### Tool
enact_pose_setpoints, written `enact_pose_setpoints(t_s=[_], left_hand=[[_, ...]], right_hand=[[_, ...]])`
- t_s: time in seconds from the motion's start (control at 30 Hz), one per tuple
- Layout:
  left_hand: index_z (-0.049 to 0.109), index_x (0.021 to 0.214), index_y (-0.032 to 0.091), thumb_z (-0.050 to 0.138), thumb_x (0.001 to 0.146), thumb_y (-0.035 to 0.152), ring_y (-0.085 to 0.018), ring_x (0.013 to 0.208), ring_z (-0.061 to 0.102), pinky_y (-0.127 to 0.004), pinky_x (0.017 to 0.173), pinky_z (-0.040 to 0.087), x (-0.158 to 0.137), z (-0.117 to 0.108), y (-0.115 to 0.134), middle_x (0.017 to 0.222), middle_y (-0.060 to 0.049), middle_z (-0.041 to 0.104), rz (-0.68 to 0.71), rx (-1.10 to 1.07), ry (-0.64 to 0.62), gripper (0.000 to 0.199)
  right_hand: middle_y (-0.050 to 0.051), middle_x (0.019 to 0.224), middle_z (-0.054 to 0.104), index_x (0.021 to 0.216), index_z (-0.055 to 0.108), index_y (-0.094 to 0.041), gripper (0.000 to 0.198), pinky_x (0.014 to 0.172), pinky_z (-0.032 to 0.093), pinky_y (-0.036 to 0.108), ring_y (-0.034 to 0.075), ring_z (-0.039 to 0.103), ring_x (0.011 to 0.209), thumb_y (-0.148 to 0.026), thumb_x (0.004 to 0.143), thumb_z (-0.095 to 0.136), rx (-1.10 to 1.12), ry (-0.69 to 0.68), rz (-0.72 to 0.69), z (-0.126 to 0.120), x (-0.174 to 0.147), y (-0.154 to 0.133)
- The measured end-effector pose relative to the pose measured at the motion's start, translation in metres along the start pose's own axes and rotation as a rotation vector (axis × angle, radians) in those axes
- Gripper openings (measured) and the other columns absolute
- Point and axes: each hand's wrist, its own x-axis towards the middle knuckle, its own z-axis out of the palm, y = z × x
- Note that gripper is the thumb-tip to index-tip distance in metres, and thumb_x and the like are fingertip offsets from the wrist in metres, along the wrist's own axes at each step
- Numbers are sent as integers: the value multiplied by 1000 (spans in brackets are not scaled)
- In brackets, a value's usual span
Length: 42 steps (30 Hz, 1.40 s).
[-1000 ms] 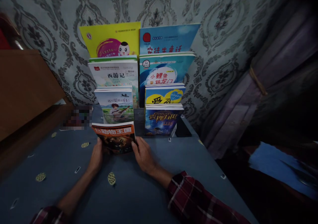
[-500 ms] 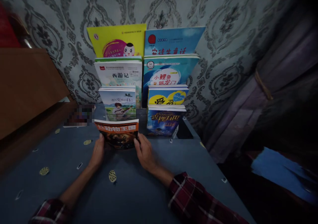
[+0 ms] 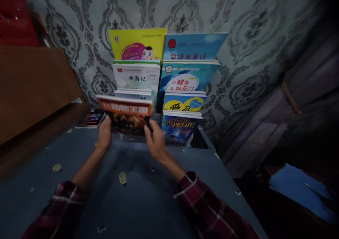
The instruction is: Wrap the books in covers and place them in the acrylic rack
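Note:
Between my two hands is an orange and dark book (image 3: pixel 129 120) with a lion-like picture, a little blurred and raised off the table. My left hand (image 3: pixel 105 134) grips its left edge, and my right hand (image 3: pixel 155 138) grips its right edge with the thumb on the cover. Right behind it, the tops of a pale blue book (image 3: pixel 132 94) and a white book (image 3: pixel 136 78) show in the left column of a tiered stand. A dark blue book (image 3: pixel 178 127) stands at the front of the right column, beside my right hand.
Higher tiers hold a yellow book (image 3: pixel 137 42), a blue book (image 3: pixel 196 46), a teal book (image 3: pixel 189 76) and a blue-and-yellow book (image 3: pixel 185 101). Another book (image 3: pixel 92 118) lies flat at the left, near a brown box (image 3: pixel 34 87). A curtain (image 3: pixel 270 126) hangs right of the table (image 3: pixel 137 203).
Both hands have lifted the orange book up and toward the stand; it now covers most of the pale blue book. The camera view has shifted slightly left.

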Motion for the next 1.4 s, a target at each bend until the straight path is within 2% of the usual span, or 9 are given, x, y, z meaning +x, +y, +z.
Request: enact_pose_setpoints(t_s=[0.13,0.23,0.4,0.6,0.77,0.9,1.03,1.2,1.4], left_hand=[[40,69,22,49,92,76,-8,53,40,-20,47,37,30,4,29,63,5,34,280,-123,18,60],[44,73,20,49,95,74,-6,56,42,-17,51,41,43,8,40,70,4,32,357,-124,-13,58],[46,74,20,51,92,75,-6,56,43,-17,50,46,38,14,25,71,4,34,315,-132,-40,59],[46,72,21,54,88,78,-9,57,42,-19,45,46,28,18,-7,70,3,34,209,-156,-79,60],[48,72,21,55,84,82,-10,57,44,-18,43,43,22,18,-25,68,3,35,120,-149,-119,62],[49,71,21,52,86,81,-11,59,43,-21,46,43,21,19,-42,67,3,37,129,-97,-98,62],[53,67,19,51,90,77,-12,64,46,-22,51,43,23,16,-53,69,1,44,220,13,-41,62],[65,81,18,53,95,65,-14,68,53,-23,55,44,23,13,-56,76,-1,55,241,66,-34,50],[68,99,19,59,92,55,-15,70,56,-23,53,44,24,12,-58,82,-2,62,201,59,-17,38]], right_hand=[[8,101,67,119,57,-20,27,89,55,42,23,65,96,-36,107,38,-29,28,-26,-9,36,-6],[6,93,62,115,57,-20,31,87,56,43,21,62,89,-42,109,36,-49,66,-60,-15,52,-7],[5,94,63,112,57,-21,30,85,56,42,21,62,87,-41,109,35,-78,50,-46,-17,43,-2],[7,96,66,110,56,-22,22,82,54,39,22,65,91,-35,108,38,-119,-27,8,-11,22,16],[10,100,70,115,56,-21,22,84,53,40,25,66,94,-31,106,39,-143,-73,71,-3,13,31],[11,105,71,119,56,-21,24,86,53,40,25,66,96,-29,105,38,-161,-108,99,3,6,40],[12,106,71,120,57,-21,25,88,53,43,27,66,99,-27,105,38,-206,-98,79,7,3,47],[13,108,71,128,56,-20,30,88,54,46,29,66,101,-29,104,40,-244,-67,65,10,3,56],[13,109,71,126,58,-20,30,89,55,49,29,67,102,-28,104,39,-241,-71,41,15,2,63]])
